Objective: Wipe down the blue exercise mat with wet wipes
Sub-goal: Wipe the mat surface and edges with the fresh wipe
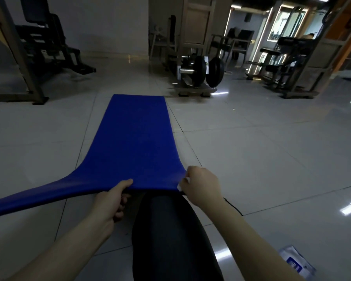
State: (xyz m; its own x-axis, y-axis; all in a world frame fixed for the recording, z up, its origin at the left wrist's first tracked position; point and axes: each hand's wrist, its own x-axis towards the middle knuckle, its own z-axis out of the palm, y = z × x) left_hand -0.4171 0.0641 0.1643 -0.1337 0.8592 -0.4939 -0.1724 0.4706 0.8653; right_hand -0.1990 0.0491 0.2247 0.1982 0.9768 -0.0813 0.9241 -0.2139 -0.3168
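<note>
Both your hands pinch the near edge of the blue mat (133, 138): left hand (111, 201), right hand (201, 185), lifting it off the floor (251, 149), probably to lay it straight; wipes pack (296, 265) waits unopened.

The exercise mat (134, 138) runs straight ahead over the tiled floor (251, 149), with its near edge lifted above the person's leg (166, 230). The left hand (111, 201) grips that edge and the right hand (201, 183) pinches its right corner. A wet wipes pack (296, 264) lies on the floor at near right. Beyond the mat's far end, to the right, stands a plate-loaded machine (201, 74); a weight bench (45, 41) stands far left.
</note>
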